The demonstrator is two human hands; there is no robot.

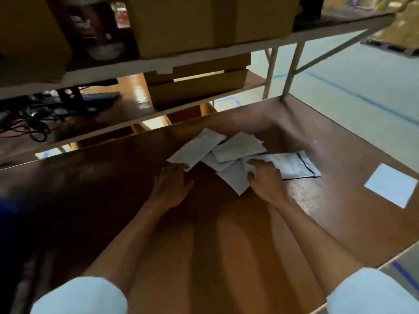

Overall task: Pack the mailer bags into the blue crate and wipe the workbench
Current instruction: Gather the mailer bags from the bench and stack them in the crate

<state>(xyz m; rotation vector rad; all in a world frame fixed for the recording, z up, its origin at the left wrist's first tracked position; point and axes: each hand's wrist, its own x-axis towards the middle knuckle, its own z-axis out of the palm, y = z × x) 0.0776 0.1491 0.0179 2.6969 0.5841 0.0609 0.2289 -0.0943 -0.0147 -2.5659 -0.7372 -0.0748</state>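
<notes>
Several grey-white mailer bags lie in a loose overlapping pile in the middle of the brown workbench. My left hand lies flat with straight fingers, its fingertips touching the near corner of the leftmost bag. My right hand rests on the near bags, with its fingers curled onto the edge of one bag. A longer bag with a dark seal strip sticks out to the right under that hand. A dark blue shape shows at the far left edge; it is blurred.
A pale square cloth or sheet lies on the bench at the right. Shelves above and behind hold cardboard boxes and tangled black cables. The bench's right edge drops to a pale floor with blue tape lines.
</notes>
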